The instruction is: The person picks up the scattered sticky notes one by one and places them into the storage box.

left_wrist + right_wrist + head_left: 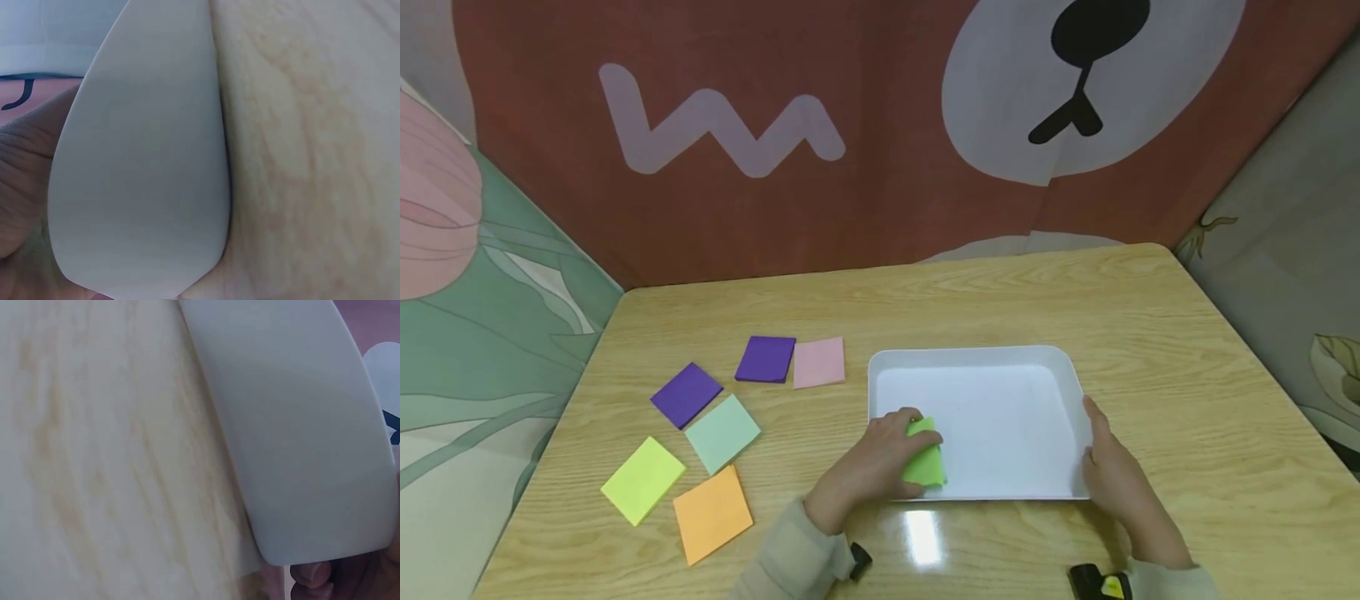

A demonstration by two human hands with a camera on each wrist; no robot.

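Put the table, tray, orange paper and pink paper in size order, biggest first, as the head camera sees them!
1. Table
2. White tray
3. Orange paper and pink paper: orange looks bigger but lies nearer, so I'm unsure.

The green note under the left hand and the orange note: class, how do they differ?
The green note is at the left end of the tray; the orange note lies on the table. The left hand partly covers the green note, while the orange note is in full view, touched by no hand. Both show straight edges.
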